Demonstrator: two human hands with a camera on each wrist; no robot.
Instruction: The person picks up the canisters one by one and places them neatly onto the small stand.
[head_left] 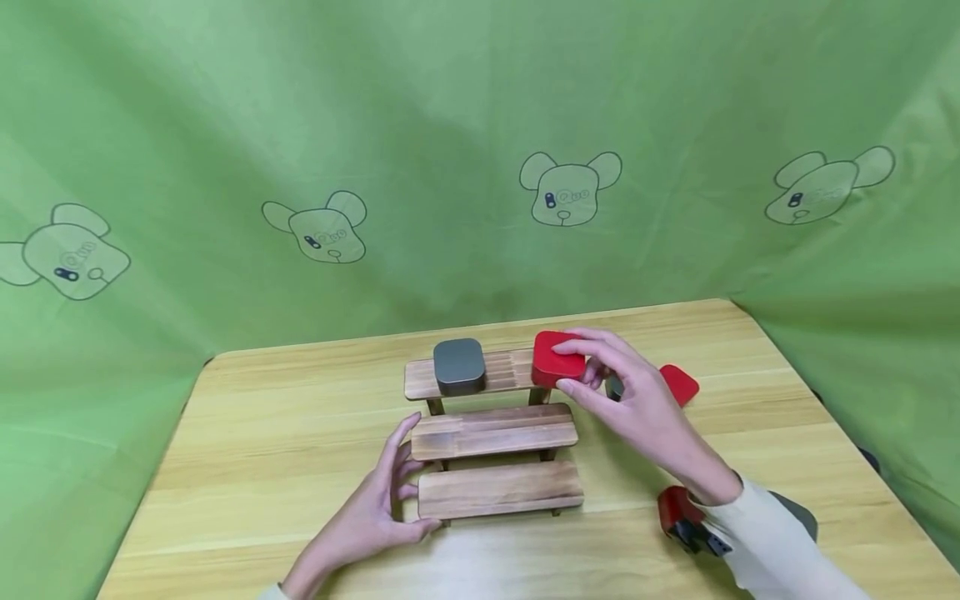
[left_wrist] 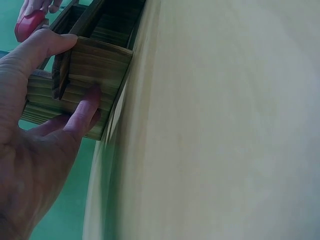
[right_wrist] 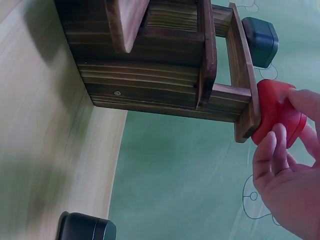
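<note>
A three-step wooden stand stands on the table. On its top step, toward the left, sits a dark grey box with rounded corners. My right hand holds a similar red box between thumb and fingers at the right end of that step; the right wrist view shows the red box against the step's surface. My left hand is at the stand's left side, thumb near the lowest step. In the left wrist view its fingertips touch the side of the stand.
Right of the stand lie another red piece and a dark piece partly behind my right hand. Nearer, a red box with black parts and a grey piece are partly covered by the sleeve. A green curtain hangs behind the table.
</note>
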